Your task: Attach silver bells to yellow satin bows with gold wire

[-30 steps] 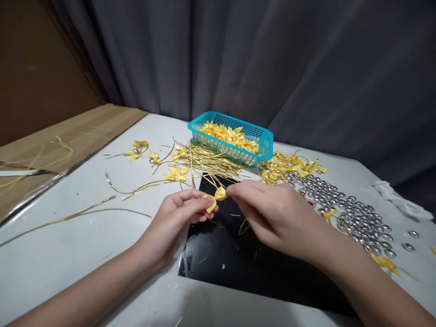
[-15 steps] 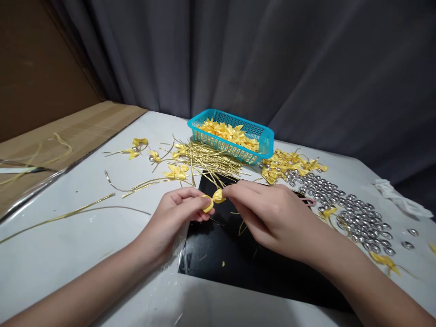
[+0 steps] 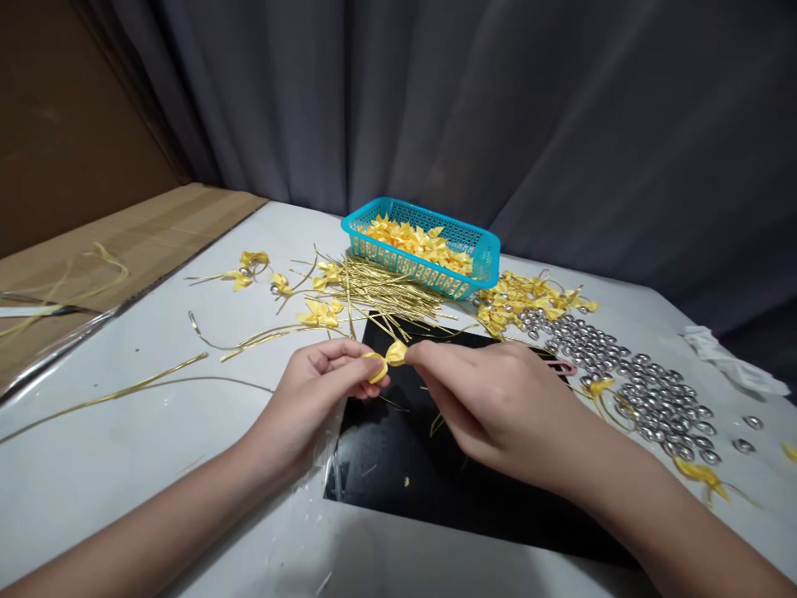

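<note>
Between my two hands is a yellow ribbon bow (image 3: 396,354), held above a black mat (image 3: 398,465). My left hand (image 3: 336,374) pinches its left loop between thumb and forefinger. The fingertips of my right hand (image 3: 491,390) are closed on its other side and partly cover it. A thin gold strand (image 3: 436,422) shows below my right hand against the mat. Whether it joins the bow cannot be seen.
Behind the hands stands a blue basket (image 3: 423,270) of yellow ribbon pieces. Gold cords (image 3: 386,286) lie before it. To the right are a pile of ribbon bows (image 3: 529,299), many silver beads (image 3: 647,382) and a white crumpled strip (image 3: 731,361). Cardboard (image 3: 143,228) borders the left.
Almost nothing differs. Both hands keep their pinch on the yellow bow, and the whole view has shifted very slightly.
</note>
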{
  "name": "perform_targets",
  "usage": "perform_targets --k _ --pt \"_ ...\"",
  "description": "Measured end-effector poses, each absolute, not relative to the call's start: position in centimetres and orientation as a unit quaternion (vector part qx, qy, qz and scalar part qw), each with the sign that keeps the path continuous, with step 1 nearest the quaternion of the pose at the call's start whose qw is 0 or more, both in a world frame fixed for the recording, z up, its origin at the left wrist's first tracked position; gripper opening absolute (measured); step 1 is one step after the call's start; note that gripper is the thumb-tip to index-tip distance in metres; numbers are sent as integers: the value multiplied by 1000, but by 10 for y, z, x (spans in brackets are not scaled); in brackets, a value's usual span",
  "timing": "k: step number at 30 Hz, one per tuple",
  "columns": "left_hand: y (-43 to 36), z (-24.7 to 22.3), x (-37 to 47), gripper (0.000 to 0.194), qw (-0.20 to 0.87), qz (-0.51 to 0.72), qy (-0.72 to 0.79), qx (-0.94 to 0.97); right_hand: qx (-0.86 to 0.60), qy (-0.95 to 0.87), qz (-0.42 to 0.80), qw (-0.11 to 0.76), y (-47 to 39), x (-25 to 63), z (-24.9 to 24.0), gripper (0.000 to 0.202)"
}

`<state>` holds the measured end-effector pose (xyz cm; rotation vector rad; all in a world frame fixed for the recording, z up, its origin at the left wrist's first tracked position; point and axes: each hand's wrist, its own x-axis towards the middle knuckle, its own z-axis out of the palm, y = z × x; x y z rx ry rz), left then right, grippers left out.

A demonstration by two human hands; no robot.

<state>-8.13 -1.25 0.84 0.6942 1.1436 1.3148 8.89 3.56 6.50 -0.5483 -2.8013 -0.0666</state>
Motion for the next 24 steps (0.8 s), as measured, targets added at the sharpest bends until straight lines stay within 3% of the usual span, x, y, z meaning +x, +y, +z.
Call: perform_targets --k 8,13,17,24 --pt "-16 15 -82 10 414 592 566 398 -211 -955 -88 187 27 79 47 13" --pt "-26 10 -78 2 191 599 576 523 -213 -936 -53 275 26 73 32 11" --pt "-32 3 -80 11 30 581 555 595 -209 -922 -34 324 23 71 23 11" --pt "-37 10 -83 11 -83 530 499 680 -173 -899 -33 402 23 71 12 12"
